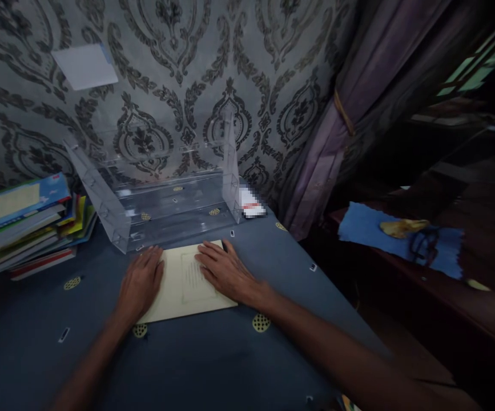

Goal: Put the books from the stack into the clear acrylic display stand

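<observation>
A cream-coloured booklet [172, 294] lies flat on the blue table cover, with a framed block of printed text on its face. My left hand [142, 279] rests along its left edge, palm down and fingers stretched out. Across the upper right part of the booklet lies my right hand [225, 271], flat, its fingers over the print and its thumb side at the far edge. Neither hand grips anything. Just beyond the booklet stands a clear plastic rack [230, 177] with two upright side panels and see-through shelves.
A stack of books [20, 217] sits at the left. Behind the rack's right panel is a small white and red item [251, 202], blurred out. A patterned wall [187, 74] closes off the back. Right of the table edge lies a blue cloth [358, 225] with objects on it.
</observation>
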Tool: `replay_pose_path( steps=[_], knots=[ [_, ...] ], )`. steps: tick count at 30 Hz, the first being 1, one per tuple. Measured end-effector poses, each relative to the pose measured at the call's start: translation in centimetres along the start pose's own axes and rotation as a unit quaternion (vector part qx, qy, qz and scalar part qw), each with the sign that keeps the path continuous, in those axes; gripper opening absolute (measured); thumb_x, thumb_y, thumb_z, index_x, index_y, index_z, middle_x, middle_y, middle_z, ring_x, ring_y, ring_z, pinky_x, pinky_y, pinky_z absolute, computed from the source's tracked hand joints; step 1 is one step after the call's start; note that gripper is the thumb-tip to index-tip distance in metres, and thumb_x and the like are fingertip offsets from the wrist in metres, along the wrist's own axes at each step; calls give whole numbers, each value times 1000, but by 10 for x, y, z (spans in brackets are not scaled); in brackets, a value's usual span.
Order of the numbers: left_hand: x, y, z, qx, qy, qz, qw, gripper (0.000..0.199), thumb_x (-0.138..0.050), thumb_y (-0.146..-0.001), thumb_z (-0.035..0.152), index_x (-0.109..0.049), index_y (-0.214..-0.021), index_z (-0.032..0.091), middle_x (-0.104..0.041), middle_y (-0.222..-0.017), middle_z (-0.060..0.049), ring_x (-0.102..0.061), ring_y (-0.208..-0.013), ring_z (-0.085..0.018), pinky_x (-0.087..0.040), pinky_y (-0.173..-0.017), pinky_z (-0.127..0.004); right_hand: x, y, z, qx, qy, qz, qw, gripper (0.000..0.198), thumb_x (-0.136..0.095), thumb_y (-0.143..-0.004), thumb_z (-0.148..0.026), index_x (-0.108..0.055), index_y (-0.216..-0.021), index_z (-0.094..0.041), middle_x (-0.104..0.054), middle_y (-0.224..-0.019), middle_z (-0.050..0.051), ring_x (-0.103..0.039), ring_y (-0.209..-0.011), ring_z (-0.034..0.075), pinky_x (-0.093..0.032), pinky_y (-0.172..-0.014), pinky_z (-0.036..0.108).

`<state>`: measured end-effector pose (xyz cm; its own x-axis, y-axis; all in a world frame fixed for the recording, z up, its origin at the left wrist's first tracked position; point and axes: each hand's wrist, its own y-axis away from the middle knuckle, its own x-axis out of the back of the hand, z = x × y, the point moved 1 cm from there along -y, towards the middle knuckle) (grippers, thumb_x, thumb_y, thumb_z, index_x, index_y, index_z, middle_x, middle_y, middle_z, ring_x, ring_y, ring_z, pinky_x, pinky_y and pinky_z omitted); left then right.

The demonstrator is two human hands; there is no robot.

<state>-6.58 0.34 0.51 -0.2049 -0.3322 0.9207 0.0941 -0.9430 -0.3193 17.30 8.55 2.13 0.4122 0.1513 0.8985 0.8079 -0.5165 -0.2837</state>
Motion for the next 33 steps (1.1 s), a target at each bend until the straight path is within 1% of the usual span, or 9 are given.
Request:
replay_pose_path(
  steps=[5, 7, 10, 13, 18, 21, 25, 30, 33],
  knots=[
    [2, -1, 6, -4, -53, 1, 999, 41, -32, -101, 33, -61, -128, 19, -67, -132, -12, -60, -126, -29, -45, -110, -48, -2, -1, 2, 11, 15, 15, 1000, 29, -47, -102, -20, -65, -124, -16, -65, -138, 16, -51, -139, 29, -29, -120, 63],
    [5, -2, 12, 3, -83, -11, 996, 39, -34, -101, 29, -61, -128, 19, -68, -131, -13, -62, -123, -29, -47, -107, -46, -6, 0, 3, 25, 19, 26, 999, 28, -47, -102, -19, -66, -122, -15, -66, -136, 16, -53, -138, 27, -28, -122, 59],
    [11, -1, 24, 17, -123, -37, 992, 38, -36, -100, 23, -61, -128, 16, -67, -131, -14, -62, -120, -29, -49, -101, -45, -14, 2, 0, 61, 23, 23, 998, 29, -44, -103, -19, -65, -123, -16, -66, -135, 16, -53, -138, 25, -31, -123, 54],
    [16, -1, 31, 23, -142, -53, 988, 36, -37, -101, 20, -60, -128, 14, -67, -130, -16, -63, -117, -31, -47, -99, -47, -23, -1, -13, 94, 19, 9, 995, 34, -43, -104, -22, -61, -131, -15, -63, -140, 16, -49, -142, 24, -33, -123, 49],
    [17, 1, 31, 28, -139, -49, 989, 33, -38, -102, 18, -60, -126, 15, -68, -127, -15, -64, -115, -29, -45, -99, -46, -31, -16, -45, 122, 10, -52, 991, 46, -43, -104, -28, -47, -146, -10, -53, -151, 18, -41, -148, 25, -33, -124, 46],
    [18, 1, 30, 26, -133, -53, 989, 30, -40, -101, 18, -60, -124, 15, -68, -126, -14, -63, -115, -29, -45, -97, -45, -32, -22, -52, 96, 22, -66, 993, 54, -43, -104, -34, -42, -150, -4, -46, -155, 22, -36, -150, 29, -30, -125, 48],
    [19, 0, 31, 27, -122, -52, 991, 30, -40, -102, 18, -59, -125, 15, -68, -126, -14, -63, -116, -29, -43, -101, -47, -30, -17, -34, 18, 44, -76, 996, 62, -48, -102, -39, -42, -149, 1, -43, -156, 27, -34, -151, 33, -28, -124, 52],
    [18, 0, 30, 41, -103, -56, 992, 32, -40, -102, 18, -60, -126, 13, -67, -131, -16, -62, -121, -30, -43, -104, -51, -21, -1, -2, -73, 73, -17, 994, 57, -42, -102, -38, -47, -148, -5, -48, -154, 23, -42, -147, 33, -31, -121, 56],
    [15, 1, 29, 47, -95, -53, 993, 34, -39, -102, 18, -59, -129, 14, -64, -137, -16, -58, -128, -29, -40, -109, -52, -16, 1, 12, -91, 70, 17, 993, 49, -40, -101, -33, -54, -143, -10, -57, -147, 20, -51, -139, 31, -35, -117, 56]
  ],
)
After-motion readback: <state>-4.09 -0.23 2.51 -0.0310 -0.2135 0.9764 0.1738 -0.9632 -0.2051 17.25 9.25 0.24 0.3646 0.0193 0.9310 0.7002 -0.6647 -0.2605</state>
